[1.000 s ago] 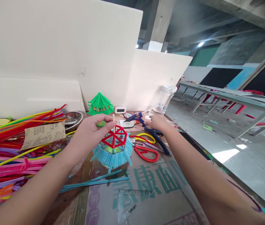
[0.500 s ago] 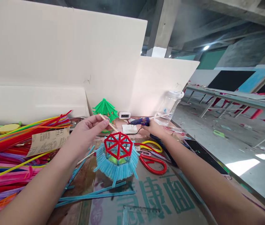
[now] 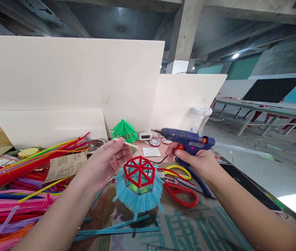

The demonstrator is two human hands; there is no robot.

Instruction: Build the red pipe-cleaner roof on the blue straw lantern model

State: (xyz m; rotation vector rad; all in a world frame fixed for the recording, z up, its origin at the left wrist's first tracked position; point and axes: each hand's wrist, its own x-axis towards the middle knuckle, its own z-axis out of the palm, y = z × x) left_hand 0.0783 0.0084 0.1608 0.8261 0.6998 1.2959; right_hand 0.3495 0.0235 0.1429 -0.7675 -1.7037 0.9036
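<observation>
Between thumb and fingers, my left hand [image 3: 111, 157] pinches a short pale wooden stick [image 3: 131, 144]. My right hand [image 3: 195, 162] grips a blue hot glue gun [image 3: 187, 139], a finger near its orange trigger and its nozzle pointing left toward the stick. Nozzle and stick are apart. Below and between my hands stands a small model [image 3: 139, 188] with a light blue fringed roof and a red spoked octagonal frame on top. Behind my left hand is a green tree-like roofed model [image 3: 124, 130], partly covered by the fingers.
Colourful pipe cleaners [image 3: 14, 209] heap up on the left. Red-handled scissors [image 3: 182, 195] and yellow-handled ones [image 3: 178, 172] lie right of the model. Blue strips [image 3: 119, 230] lie in front. A white board [image 3: 72, 73], small clock [image 3: 145, 136] and clear jug [image 3: 199, 122] stand behind.
My right hand has lifted the glue gun up and nearer, with its body now fully visible. The stick in my left hand has turned flatter. The head view has tilted up.
</observation>
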